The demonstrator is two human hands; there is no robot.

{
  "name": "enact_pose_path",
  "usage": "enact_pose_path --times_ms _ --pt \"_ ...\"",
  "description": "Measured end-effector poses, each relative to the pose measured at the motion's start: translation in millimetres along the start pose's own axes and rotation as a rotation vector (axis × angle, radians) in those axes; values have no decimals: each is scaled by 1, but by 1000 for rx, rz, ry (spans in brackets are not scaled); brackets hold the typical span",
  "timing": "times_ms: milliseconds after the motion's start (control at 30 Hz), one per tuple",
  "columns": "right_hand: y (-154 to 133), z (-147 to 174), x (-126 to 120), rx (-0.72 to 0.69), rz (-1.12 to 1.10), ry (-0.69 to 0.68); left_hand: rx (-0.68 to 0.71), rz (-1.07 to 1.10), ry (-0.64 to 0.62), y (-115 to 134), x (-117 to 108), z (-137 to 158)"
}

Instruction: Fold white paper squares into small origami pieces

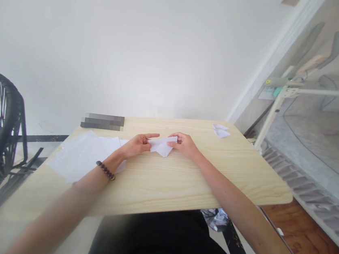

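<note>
Between my two hands, just above the table, is a folded piece of white paper with a pointed flap hanging at its lower middle. My left hand pinches its left end, the thumb in front and the index finger stretched out along the top. At the paper's right end, my right hand grips it between thumb and curled fingers. A dark beaded bracelet circles my left wrist. Some of my left fingers are hidden behind the thumb and paper.
Loose white sheets lie on the left of the wooden table. Folded white paper pieces rest at its back right, and a dark, pixelated object at the back left. A woven chair stands left; a white metal frame stands right.
</note>
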State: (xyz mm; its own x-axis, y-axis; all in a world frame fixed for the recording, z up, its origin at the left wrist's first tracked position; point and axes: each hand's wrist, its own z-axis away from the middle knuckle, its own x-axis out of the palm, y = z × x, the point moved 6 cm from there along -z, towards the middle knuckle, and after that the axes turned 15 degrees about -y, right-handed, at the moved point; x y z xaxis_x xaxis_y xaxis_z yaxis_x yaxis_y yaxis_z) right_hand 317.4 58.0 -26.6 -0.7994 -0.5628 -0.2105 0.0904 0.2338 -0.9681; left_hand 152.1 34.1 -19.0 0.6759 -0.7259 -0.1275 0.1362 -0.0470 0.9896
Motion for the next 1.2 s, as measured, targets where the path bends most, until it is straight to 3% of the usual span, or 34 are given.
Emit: enact_pose_path --times_ms 133,300,400,567,900,1200 --pt "1 0 1 2 11 35 3 31 21 -1 2 -2" --pt "-7 0 11 -57 52 84 33 -23 208 -1 0 -6" --pt "-5 -2 15 -4 23 66 16 -39 260 -2 -2 -6" --pt "-3 0 17 101 105 -27 23 -6 257 -3 -4 -4" --pt "-9 1 16 78 287 -40 -45 -77 293 -2 -2 -3" --pt "-12 5 16 98 87 -275 -44 19 216 -7 -3 -7"
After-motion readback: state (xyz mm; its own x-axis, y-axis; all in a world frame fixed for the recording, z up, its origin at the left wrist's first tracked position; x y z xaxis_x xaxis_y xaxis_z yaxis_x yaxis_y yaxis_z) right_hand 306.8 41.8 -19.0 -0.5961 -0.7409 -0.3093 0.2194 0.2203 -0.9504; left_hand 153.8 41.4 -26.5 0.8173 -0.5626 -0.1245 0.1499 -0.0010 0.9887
